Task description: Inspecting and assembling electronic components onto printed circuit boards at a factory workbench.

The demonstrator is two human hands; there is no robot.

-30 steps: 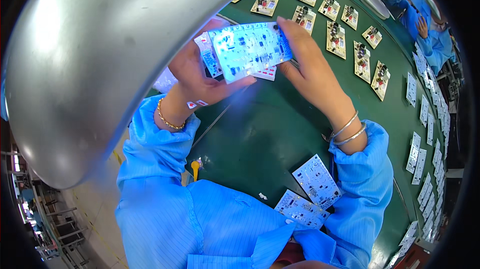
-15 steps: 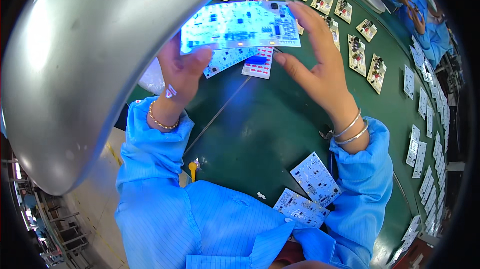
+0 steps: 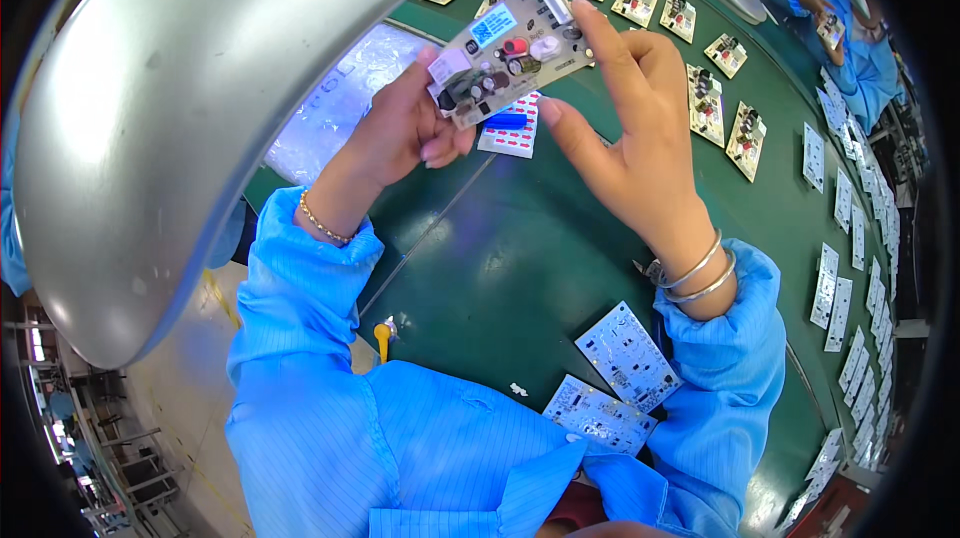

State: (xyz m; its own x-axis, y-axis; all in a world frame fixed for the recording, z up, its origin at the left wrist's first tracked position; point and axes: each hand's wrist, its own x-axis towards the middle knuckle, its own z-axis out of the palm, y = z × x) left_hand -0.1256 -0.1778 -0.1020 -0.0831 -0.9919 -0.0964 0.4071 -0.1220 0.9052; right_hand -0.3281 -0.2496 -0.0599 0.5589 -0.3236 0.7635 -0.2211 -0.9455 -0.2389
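left hand (image 3: 408,126) curled, gripping circuit board (image 3: 508,56) by its left end, board slanted above green table (image 3: 500,258), arrow card (image 3: 512,145) partly behind, right hand (image 3: 642,138) half open, index fingertip at board's right edge, contact unclear

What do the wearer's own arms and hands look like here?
Both the left hand and right hand are ungloved. Light-blue, finely striped sleeves cover the forearms. A gold-coloured chain bracelet circles the left wrist; two silver-coloured bangles circle the right.
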